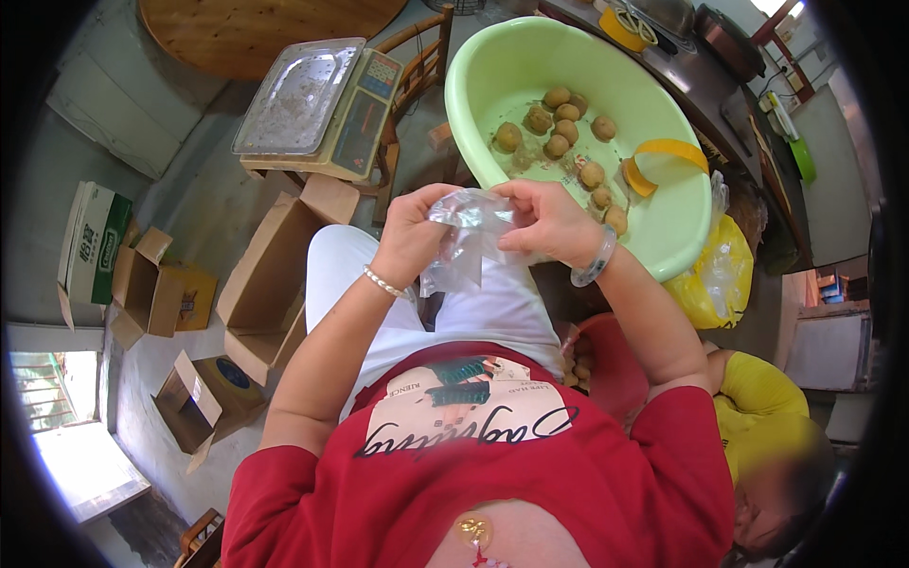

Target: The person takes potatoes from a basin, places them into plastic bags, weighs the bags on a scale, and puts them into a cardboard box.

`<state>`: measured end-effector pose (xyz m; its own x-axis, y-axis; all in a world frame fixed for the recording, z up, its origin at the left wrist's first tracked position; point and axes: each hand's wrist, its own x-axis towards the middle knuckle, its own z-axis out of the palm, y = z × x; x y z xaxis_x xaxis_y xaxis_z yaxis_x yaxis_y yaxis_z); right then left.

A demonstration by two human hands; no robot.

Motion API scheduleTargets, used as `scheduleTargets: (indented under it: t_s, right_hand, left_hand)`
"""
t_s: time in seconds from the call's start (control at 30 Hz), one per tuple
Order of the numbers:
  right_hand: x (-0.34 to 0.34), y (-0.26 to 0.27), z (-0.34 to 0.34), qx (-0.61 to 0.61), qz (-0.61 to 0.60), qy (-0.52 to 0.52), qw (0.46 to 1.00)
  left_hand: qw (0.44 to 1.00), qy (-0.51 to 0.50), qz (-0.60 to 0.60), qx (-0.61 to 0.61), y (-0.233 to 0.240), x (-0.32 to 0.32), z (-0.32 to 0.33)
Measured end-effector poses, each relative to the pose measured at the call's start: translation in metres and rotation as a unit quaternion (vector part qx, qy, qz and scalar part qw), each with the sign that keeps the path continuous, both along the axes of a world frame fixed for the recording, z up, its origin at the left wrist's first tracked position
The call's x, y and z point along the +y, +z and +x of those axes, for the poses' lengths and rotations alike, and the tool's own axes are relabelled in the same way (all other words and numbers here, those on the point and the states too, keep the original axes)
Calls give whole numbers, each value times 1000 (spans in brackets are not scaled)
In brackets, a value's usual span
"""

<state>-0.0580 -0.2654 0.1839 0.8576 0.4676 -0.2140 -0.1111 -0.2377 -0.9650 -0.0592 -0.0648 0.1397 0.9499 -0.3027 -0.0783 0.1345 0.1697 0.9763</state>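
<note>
Between my hands, above my lap, is a clear plastic bag (465, 245). My left hand (419, 231) pinches one side of its upper edge; my right hand (543, 220) grips the other side near the rim of a large pale green plastic tub (692, 241). Several potatoes (566, 112) lie on the tub's bottom, along with bits of dirt. A curved orange-yellow strip (671, 148) rests against the tub's right wall. Up and to the left stands a digital weighing scale (362, 117) with an empty-looking metal tray (298, 99) bearing dirt.
Opened cardboard boxes (263, 263) stand on the floor at the left. A yellow plastic bag (724, 273) is right of the tub. Beside my right side are a red container (618, 362) with potatoes and a person in yellow (763, 397). A counter (682, 71) runs behind the tub.
</note>
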Motion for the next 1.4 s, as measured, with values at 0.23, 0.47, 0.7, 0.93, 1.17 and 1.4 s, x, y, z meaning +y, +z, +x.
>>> scheduleTargets:
  t_s: [0.23,0.47,0.7,0.93,1.17,1.4]
  right_hand:
    - [-17,-13,3,-89,4,-117,989]
    - [-8,4,11,-272,118,-326,898]
    - [-1,38,-22,-612,97,-260,741]
    - [-10,21,-11,-463,-99,-78,878]
    - [7,8,10,-197,-155,-18,968]
    - [14,1,6,-225,-125,0,966]
  left_hand:
    - [990,-17,129,46,-19,14,-2]
    - [996,-2,83,42,-25,1,-12]
    - [971,14,-35,235,-24,10,-9]
    - [965,20,-79,250,-24,-1,-18]
    - [987,-43,-46,145,-29,6,-22]
    - [967,-67,183,-165,8,9,-1]
